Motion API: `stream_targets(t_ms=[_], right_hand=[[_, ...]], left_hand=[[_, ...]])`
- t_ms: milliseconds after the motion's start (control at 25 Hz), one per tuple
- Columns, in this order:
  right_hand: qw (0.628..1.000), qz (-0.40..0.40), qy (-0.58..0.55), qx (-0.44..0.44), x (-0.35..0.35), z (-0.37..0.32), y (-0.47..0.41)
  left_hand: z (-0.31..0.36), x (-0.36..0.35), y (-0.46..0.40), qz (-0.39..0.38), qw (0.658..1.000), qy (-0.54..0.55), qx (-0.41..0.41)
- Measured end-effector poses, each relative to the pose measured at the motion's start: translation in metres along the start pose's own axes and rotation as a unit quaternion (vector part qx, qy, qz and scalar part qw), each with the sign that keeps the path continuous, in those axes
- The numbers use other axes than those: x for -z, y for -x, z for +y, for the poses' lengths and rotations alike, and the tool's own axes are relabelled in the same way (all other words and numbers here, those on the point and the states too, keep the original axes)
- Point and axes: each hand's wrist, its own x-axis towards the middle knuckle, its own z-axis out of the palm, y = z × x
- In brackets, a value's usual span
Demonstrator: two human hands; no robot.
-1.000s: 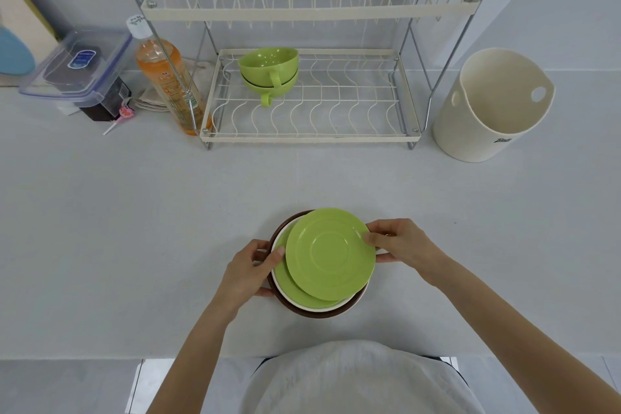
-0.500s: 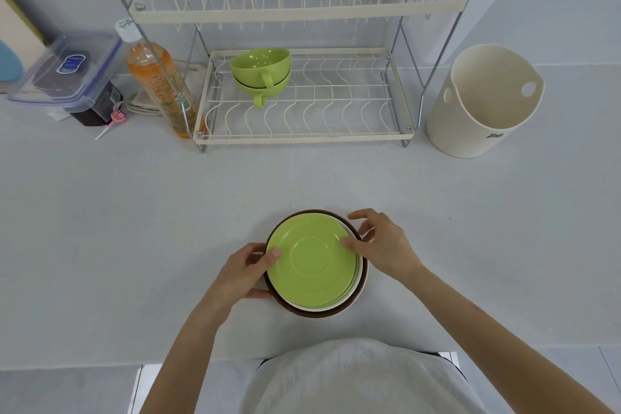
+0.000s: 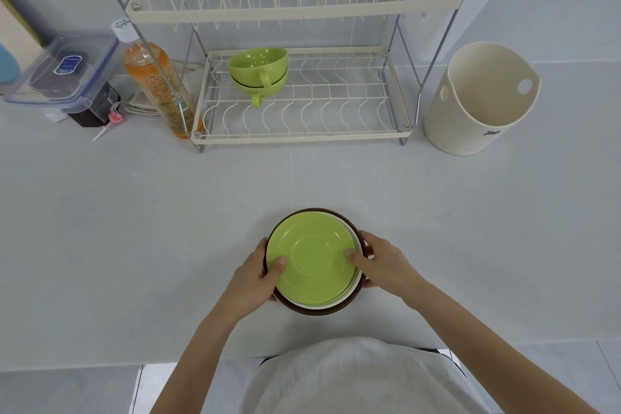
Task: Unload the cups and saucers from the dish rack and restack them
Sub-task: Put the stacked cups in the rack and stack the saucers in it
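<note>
A stack of saucers (image 3: 312, 259) rests on the counter near the front edge: green ones on top, a white one under them, a brown one at the bottom. My left hand (image 3: 255, 276) grips the stack's left side, thumb on the top green saucer. My right hand (image 3: 379, 262) grips the right side, thumb on the green rim. Two green cups (image 3: 258, 72), one nested in the other, sit at the back left of the lower shelf of the wire dish rack (image 3: 302, 134). The rack's upper shelf holds nothing.
A cream bucket (image 3: 477, 101) stands right of the rack. Left of the rack are an orange bottle (image 3: 158, 87), a lidded plastic box (image 3: 64, 70) on a dark container, and folded cloths. The white counter stretches wide on both sides of the stack.
The top green saucer went from tilted and off-centre to lying flat on the stack. Both hands have closed in on the stack's sides.
</note>
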Motion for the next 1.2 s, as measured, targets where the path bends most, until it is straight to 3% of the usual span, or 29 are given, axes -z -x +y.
stream_targets(t_ms=[480, 640, 1000, 1200], right_hand=[[0.998, 0.048, -0.034, 0.018, 0.021, -0.005, 0.0], [0.994, 0.076, -0.057, 0.056, 0.048, -0.021, 0.01], [0.974, 0.095, -0.097, 0.183, 0.135, -0.094, 0.043], [0.962, 0.123, -0.097, 0.222, 0.176, -0.137, 0.05]], left_hand=[[0.015, -0.003, -0.005, 0.043, 0.989, 0.136, 0.044], [0.044, 0.003, -0.006, 0.06, 0.986, 0.156, 0.006], [0.151, 0.032, 0.001, 0.102, 0.973, 0.132, -0.158], [0.206, 0.052, -0.007, 0.112, 0.963, 0.145, -0.196]])
